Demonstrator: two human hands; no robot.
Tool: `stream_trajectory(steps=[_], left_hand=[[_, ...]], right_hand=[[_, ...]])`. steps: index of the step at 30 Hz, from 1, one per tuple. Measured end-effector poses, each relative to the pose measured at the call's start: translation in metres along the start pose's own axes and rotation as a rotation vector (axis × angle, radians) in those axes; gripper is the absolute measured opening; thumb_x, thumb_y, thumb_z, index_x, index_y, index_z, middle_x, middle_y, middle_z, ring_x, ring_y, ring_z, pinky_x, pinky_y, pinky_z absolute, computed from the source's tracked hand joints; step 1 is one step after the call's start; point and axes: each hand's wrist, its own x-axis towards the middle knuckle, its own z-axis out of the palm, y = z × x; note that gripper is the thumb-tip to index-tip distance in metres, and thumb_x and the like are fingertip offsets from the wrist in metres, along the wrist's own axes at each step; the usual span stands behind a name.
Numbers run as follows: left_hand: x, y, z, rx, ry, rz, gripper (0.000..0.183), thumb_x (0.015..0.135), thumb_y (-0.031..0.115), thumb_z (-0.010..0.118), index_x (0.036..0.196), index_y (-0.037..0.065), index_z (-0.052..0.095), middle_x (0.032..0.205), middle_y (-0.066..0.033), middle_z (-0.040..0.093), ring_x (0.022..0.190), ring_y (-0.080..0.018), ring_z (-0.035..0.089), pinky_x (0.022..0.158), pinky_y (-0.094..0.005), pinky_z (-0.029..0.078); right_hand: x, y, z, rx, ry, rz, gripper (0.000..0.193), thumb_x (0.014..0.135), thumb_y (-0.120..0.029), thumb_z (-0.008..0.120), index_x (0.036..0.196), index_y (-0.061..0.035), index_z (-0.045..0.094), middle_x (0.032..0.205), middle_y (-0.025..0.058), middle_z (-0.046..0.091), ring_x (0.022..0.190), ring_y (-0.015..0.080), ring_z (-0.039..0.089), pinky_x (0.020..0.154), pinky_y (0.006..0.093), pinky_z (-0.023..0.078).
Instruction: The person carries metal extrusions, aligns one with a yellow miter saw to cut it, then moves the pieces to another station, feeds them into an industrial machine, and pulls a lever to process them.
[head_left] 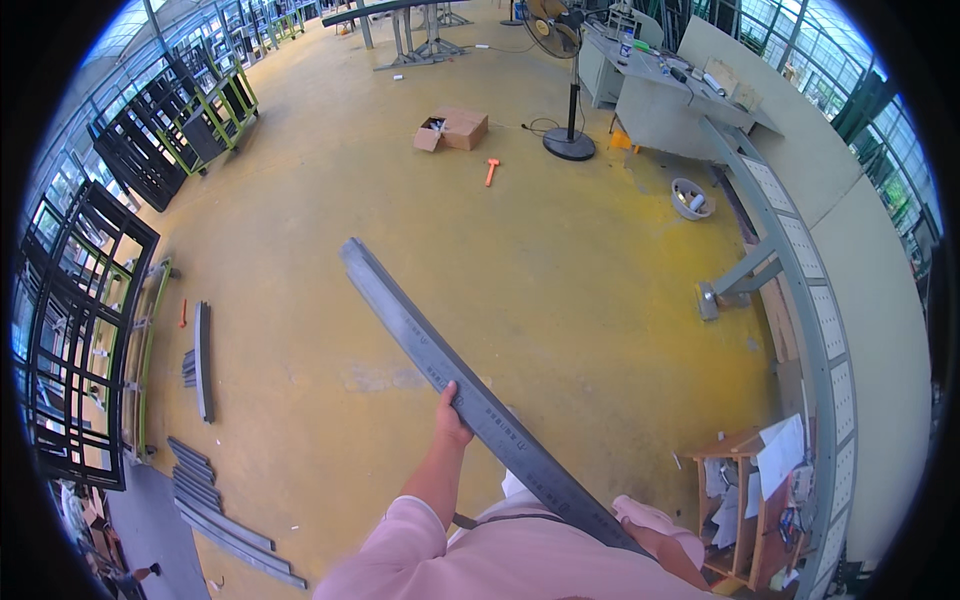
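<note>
Indoors, yellow floor (560,270), left hand (453,415) clasping grey bar (425,342), right hand (638,534) grip unclear, cardboard box (464,128), standing fan (574,102)

We hold a long grey profile (402,312), left hand (453,420) at its middle, right hand (642,537) near its lower end; ahead, an orange hammer (491,174) and cardboard box (464,129) rest on the yellow floor (300,200).

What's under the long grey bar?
Yellow floor lies below the long grey bar, and the left hand grips it. The bar hides most of that hand's fingers and some floor.
</note>
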Motion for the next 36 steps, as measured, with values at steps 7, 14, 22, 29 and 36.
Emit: stream_trajectory(steps=[7,14,22,29,36], left_hand=[[0.154,0.225,0.082,-0.063,0.171,0.264,0.047,0.093,0.044,0.062,0.120,0.005,0.061,0.114,-0.0120,0.068,0.108,-0.0332,0.062,0.102,-0.0492,0.047],[0.240,0.441,0.159,-0.268,-0.066,0.501,0.053,0.095,0.047,0.059,0.126,0.004,0.060,0.120,-0.0152,0.068,0.111,-0.0364,0.063,0.103,-0.0512,0.047],[0.457,0.696,0.199,-0.303,-0.214,0.520,0.068,0.093,0.057,0.062,0.136,0.005,0.056,0.132,-0.0133,0.064,0.124,-0.0367,0.057,0.111,-0.0545,0.039],[0.641,0.901,0.313,-0.116,-0.193,0.486,0.072,0.093,0.056,0.064,0.144,0.008,0.046,0.140,-0.0098,0.055,0.130,-0.0327,0.050,0.112,-0.0513,0.037],[0.859,1.068,0.465,0.053,-0.269,0.476,0.059,0.100,0.050,0.055,0.139,0.007,0.052,0.134,-0.0116,0.061,0.124,-0.0338,0.056,0.109,-0.0501,0.042]], right_hand=[[0.111,-0.303,-0.117,-0.156,0.017,-0.278,0.073,0.103,-0.064,0.024,0.134,-0.0111,0.064,0.138,0.0187,0.060,0.128,0.0330,0.056,0.110,0.0401,0.039],[0.192,-0.585,-0.221,-0.539,0.031,-0.574,0.079,0.102,-0.065,0.025,0.142,-0.0024,0.052,0.147,0.0213,0.051,0.137,0.0354,0.047,0.115,0.0421,0.035],[0.215,-0.943,-0.228,-0.608,0.114,-0.598,0.076,0.103,-0.062,0.032,0.140,0.0016,0.050,0.143,0.0253,0.053,0.136,0.0393,0.047,0.114,0.0441,0.035],[0.233,-1.164,-0.247,-0.273,0.149,-0.687,0.067,0.103,-0.056,0.038,0.132,0.0017,0.057,0.131,0.0266,0.060,0.127,0.0400,0.055,0.108,0.0448,0.040],[0.325,-1.423,-0.314,-0.175,0.284,-0.578,0.070,0.102,-0.059,0.038,0.131,0.0013,0.058,0.130,0.0259,0.061,0.124,0.0392,0.057,0.105,0.0440,0.043]])
